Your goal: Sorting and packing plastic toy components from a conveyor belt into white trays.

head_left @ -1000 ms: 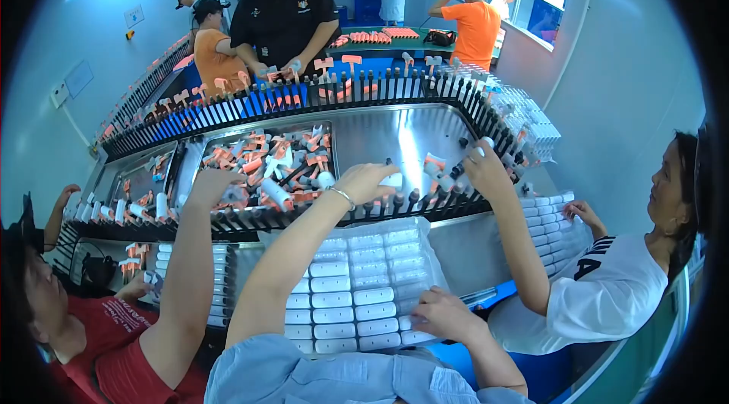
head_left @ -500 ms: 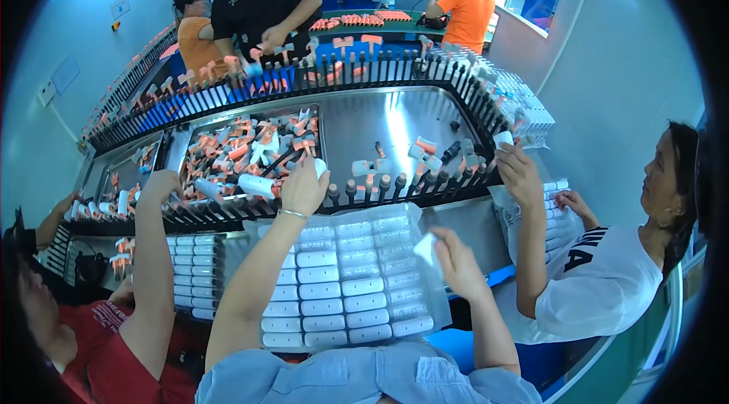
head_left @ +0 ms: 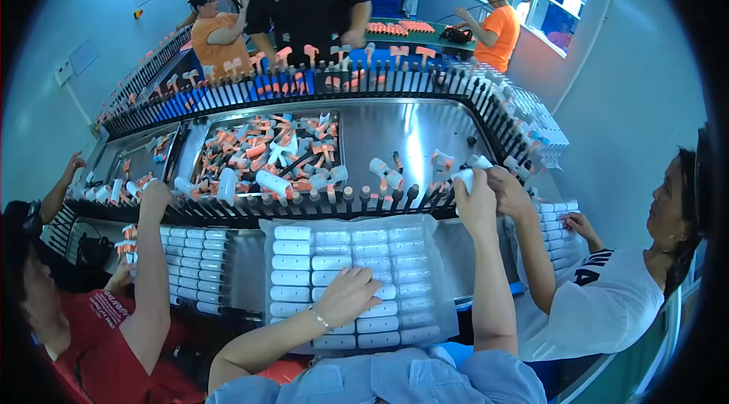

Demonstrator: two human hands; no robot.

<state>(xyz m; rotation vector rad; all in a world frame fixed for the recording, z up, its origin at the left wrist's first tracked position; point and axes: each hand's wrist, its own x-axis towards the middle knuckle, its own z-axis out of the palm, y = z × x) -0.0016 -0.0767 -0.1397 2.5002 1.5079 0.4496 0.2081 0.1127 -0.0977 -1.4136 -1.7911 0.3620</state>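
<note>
My left hand [head_left: 348, 299], a bracelet at its wrist, lies over the clear plastic tray [head_left: 437, 282] in front of me. Its fingers bend down around a white rounded casing in the middle rows, mostly hidden beneath them. Rows of similar white casings [head_left: 291, 278] fill the tray's left side, while several pockets toward the upper right look bare. Out at the rack's right part, my right hand [head_left: 477, 203] is raised and closed on a white cloth-like piece [head_left: 464, 179]. A neighbour's hand [head_left: 507, 185] is right beside it.
A black rack of upright pegs [head_left: 348, 197] runs along the metal table's near edge, some pegs capped with white or orange-and-grey parts. Behind it, a metal bin [head_left: 339, 138] holds a heap of such parts. People work close on both sides; a person in black stands across.
My left hand has come back from the rack down onto the tray. My right hand has moved up and forward to the rack with the white piece. The view has shifted slightly.
</note>
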